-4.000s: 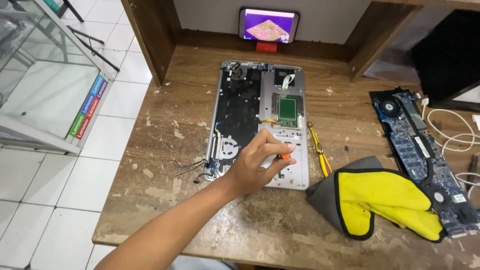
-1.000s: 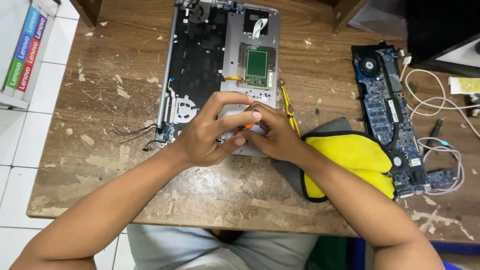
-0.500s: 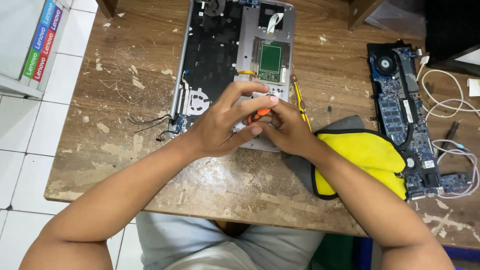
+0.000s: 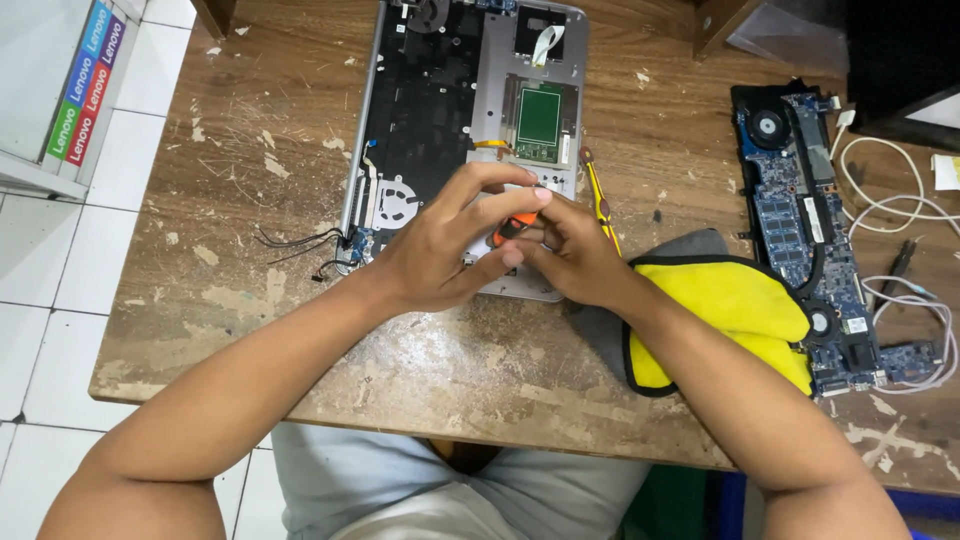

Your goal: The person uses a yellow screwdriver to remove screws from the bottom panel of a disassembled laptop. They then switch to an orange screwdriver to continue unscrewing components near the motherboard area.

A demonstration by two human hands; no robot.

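Observation:
An opened silver laptop base (image 4: 495,100) lies upside down on the worn wooden table (image 4: 250,230), showing a black inner plate, a fan and a small green board. Both hands meet over its near end. My left hand (image 4: 450,245) and my right hand (image 4: 570,250) together grip a small orange-handled tool (image 4: 512,228), mostly hidden by the fingers. Its tip cannot be seen.
A yellow-handled screwdriver (image 4: 598,200) lies right of the laptop base. A yellow and grey cloth (image 4: 725,310) sits under my right forearm. A blue motherboard (image 4: 805,230) with fans and white cables (image 4: 900,200) lies at the right. Loose black wires (image 4: 290,245) trail at the left.
Four seconds ago only the left hand was on the orange tool. The right hand has since joined it. The camera view has dropped lower and closer; the hands barely moved lately.

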